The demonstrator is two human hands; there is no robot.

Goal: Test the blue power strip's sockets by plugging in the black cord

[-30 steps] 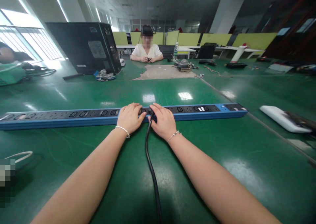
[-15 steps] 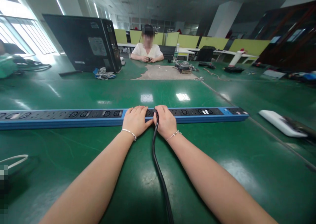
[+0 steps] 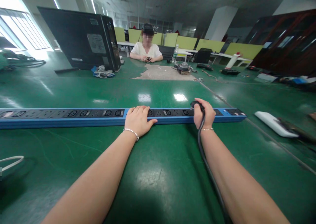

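A long blue power strip point(image 3: 74, 121) with black sockets on top lies across the green table. My left hand point(image 3: 138, 119) is laid over its middle, fingers across the top toward the far edge and thumb along the front side, gripping it. Farther right, my right hand point(image 3: 204, 113) is closed round the black plug point(image 3: 195, 103) of a power cord point(image 3: 202, 145). This plug is held just above the strip's right part, its end pointing left and clear of the sockets. The cord hangs down beside my right forearm and leaves the view at the bottom.
A black computer case point(image 3: 79, 39) stands at the back left, with work gloves point(image 3: 102, 72) beside it. Across the table sits a person point(image 3: 145, 51), near a bottle point(image 3: 175, 52). A white object point(image 3: 275, 123) lies right of the strip; a white loop point(image 3: 11, 161) is at left.
My right hand has moved right along the strip with the plug, away from the socket beside my left hand. My left hand has stayed on the strip.
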